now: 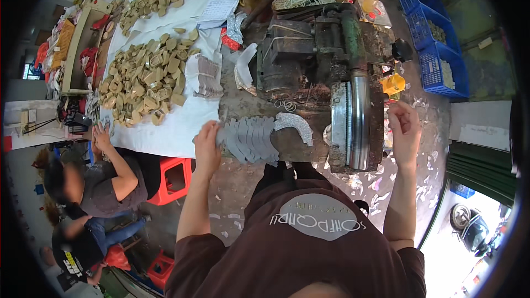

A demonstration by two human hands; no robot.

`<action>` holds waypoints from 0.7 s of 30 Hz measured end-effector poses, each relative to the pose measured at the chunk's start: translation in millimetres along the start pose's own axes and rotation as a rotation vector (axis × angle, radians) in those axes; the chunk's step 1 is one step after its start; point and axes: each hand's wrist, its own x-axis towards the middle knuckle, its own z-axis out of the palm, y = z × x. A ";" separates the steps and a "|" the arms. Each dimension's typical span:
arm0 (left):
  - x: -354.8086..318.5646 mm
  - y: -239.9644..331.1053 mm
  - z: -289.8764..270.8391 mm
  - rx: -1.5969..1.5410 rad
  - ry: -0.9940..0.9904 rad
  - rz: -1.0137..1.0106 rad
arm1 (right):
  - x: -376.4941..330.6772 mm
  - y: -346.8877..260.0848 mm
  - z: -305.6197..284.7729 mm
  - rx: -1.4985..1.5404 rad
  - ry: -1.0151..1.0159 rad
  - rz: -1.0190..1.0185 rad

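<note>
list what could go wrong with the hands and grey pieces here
The bare right hand is beside the metal roller; if that is turning, which I can't tell, the hand could get caught. The left hand is at the end of the overlapping grey pieces, so a nudge might slide the row apart.

The scalloped pieces [251,139] are grey, the curved strip [297,124] speckled silver, the crates [429,72] blue.

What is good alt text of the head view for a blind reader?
A person's left hand is at a fanned row of curved gray pieces, the right hand beside a machine with a shiny metal roller. Tan pieces lie heaped on a white sheet.
</note>
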 end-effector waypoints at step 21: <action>38.4 160.8 8.0 -1.514 -0.142 0.103 | -31.9 -89.7 85.6 -0.081 -0.340 -0.544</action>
